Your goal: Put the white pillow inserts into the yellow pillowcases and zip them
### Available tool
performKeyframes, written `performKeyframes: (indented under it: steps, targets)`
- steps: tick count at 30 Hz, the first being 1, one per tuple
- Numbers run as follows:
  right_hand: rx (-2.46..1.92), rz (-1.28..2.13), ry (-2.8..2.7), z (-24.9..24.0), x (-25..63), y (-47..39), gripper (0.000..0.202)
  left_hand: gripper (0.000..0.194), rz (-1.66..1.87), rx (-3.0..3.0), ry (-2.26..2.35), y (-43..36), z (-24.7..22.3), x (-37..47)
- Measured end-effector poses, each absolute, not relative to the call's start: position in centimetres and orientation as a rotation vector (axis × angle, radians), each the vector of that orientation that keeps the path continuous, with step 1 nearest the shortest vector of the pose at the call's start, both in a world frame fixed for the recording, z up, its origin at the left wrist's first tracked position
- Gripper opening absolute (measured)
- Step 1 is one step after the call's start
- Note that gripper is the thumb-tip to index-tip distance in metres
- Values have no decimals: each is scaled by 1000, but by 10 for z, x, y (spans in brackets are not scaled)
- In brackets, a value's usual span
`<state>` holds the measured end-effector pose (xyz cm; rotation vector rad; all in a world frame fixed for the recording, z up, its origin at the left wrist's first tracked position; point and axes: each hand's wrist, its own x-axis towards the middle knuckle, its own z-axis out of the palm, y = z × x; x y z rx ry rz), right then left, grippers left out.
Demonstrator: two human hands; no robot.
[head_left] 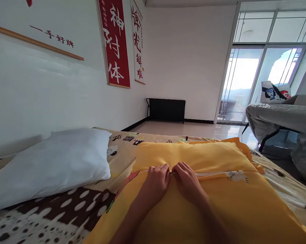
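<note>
A yellow pillowcase (pixel 239 206) with a ruffled edge lies spread out in front of me on the bed. Across it runs a seam with a pale zipper (pixel 209 175), visible to the right of my hands. My left hand (pixel 156 178) is closed, its fingers pinching the fabric at this seam. Close beside it, almost touching, my right hand (pixel 186 177) pinches the seam at the zipper. The fingertips hide the zipper pull, if it is there. A plain white pillow (pixel 71 157) lies apart on the left.
Under everything is a patterned bedsheet (pixel 79 203) in beige and brown. A white wall with hanging scrolls (pixel 117 51) borders the left side. Beyond the bed stand a black folded panel (pixel 167 110) and, at right, a plastic-covered table (pixel 275 115) near glass doors.
</note>
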<state>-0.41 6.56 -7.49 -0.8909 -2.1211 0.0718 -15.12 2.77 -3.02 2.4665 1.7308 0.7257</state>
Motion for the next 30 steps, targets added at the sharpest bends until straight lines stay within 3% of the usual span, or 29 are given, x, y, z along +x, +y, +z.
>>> performKeyframes:
  steps: [13, 30]
  targets:
    - [-879, 80, -1958, -74, -6, 58, 16, 24, 878, 2488, 1588, 20, -27, -153]
    - [-933, 128, -1914, -76, -8, 58, 17, 27, 786, 2515, 1899, 26, -36, -144]
